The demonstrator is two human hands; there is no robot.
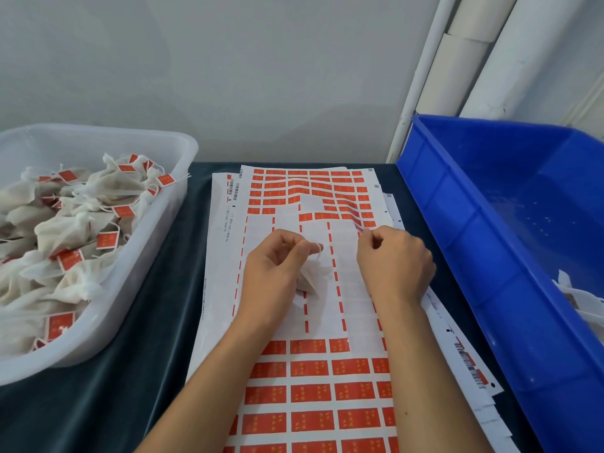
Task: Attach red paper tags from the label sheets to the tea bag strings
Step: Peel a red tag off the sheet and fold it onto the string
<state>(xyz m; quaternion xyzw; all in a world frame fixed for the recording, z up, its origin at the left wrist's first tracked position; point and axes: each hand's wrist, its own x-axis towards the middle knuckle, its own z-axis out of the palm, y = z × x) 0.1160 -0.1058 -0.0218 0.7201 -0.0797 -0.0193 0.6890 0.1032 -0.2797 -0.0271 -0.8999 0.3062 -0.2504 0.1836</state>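
Tea bag (310, 276) half hidden under left hand (274, 266); right hand (394, 256) fingertips unclear

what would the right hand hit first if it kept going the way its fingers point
Probably the red tags on the label sheet, just past the right hand fingertips, which point up and slightly left. Height above the sheet is unclear.

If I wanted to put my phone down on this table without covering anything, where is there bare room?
The clearest bare patch is the dark tablecloth between the white tub of tagged tea bags and the label sheets. The blue bin is mostly bare inside. The middle is crowded: the sheets run up against the bin, and both hands work there, the left hand holding a tea bag.
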